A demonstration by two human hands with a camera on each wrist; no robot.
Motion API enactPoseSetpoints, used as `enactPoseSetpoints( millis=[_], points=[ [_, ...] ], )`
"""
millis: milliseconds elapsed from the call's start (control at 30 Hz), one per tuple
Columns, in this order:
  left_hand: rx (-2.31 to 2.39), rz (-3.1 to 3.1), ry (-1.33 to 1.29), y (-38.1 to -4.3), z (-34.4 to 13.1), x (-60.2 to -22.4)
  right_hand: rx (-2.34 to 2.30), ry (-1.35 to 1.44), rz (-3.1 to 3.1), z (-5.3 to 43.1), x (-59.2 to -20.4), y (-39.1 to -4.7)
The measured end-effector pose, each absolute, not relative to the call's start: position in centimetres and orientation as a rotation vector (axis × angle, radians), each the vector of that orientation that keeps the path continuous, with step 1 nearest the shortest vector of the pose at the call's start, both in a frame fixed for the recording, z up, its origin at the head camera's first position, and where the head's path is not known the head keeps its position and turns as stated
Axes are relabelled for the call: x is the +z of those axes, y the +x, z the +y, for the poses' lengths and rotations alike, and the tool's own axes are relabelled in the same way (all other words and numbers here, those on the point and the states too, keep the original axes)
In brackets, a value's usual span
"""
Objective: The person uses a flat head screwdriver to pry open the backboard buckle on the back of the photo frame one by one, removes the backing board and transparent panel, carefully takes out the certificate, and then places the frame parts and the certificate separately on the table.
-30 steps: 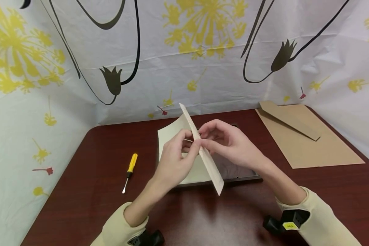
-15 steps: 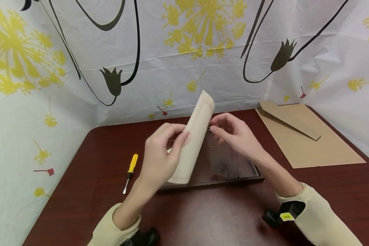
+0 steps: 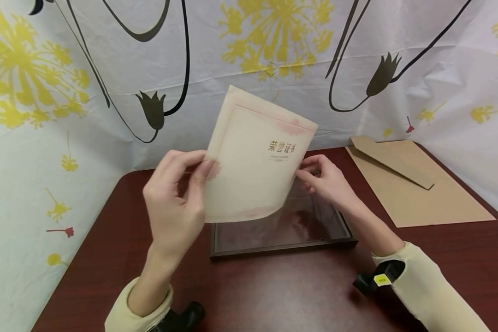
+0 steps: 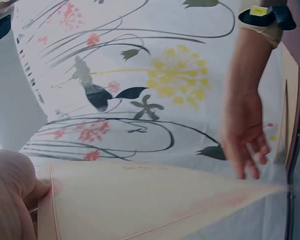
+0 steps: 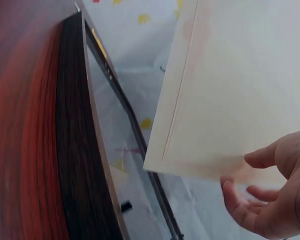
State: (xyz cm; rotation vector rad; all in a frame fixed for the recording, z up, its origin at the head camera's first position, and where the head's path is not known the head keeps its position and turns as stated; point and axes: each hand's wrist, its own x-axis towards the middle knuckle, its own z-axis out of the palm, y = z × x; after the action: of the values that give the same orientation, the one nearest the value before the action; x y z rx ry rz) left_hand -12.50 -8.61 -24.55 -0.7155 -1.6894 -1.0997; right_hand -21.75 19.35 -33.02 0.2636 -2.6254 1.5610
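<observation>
My left hand (image 3: 176, 198) pinches the left edge of a cream certificate (image 3: 249, 170) between thumb and fingers, holding it raised and bent. Gold characters and pink patches mark its face. Beside the sheet's right edge is my right hand (image 3: 325, 180), fingers loosely bent; in the right wrist view a gap shows between its thumb and forefinger. Under the certificate lies a dark picture frame (image 3: 282, 249) with a clear sheet inside, its far part hidden by the paper and right hand. The left wrist view shows the certificate (image 4: 125, 200) curving away from the left hand.
A brown backing board (image 3: 431, 203) lies at the right of the dark red table (image 3: 282, 295), with a folded-out stand flap (image 3: 392, 161) rising from it. A white cloth with printed flowers (image 3: 249, 60) hangs behind and around the table.
My left hand has moved left and turned the certificate so its printed face shows. The right hand has shifted slightly away rightward. The left arm now hides the yellow screwdriver.
</observation>
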Motion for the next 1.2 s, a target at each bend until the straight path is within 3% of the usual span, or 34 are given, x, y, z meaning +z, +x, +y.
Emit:
enactPoseSetpoints(
  millis=[600,967,1200],
  points=[
    [-1.208,-1.737,-0.502,-15.2,-11.7,-24.7,1.721,0.426,-2.509,22.6,-34.0,-24.0],
    [-1.17,-2.091,-0.389,-21.1,-13.8,-29.0,1.677,0.329,-2.509,24.3,-34.6,-24.9],
    [-1.205,-2.414,-0.268,-23.1,-14.6,-31.6,1.653,0.285,-2.61,25.2,-35.1,-25.4]
  ],
)
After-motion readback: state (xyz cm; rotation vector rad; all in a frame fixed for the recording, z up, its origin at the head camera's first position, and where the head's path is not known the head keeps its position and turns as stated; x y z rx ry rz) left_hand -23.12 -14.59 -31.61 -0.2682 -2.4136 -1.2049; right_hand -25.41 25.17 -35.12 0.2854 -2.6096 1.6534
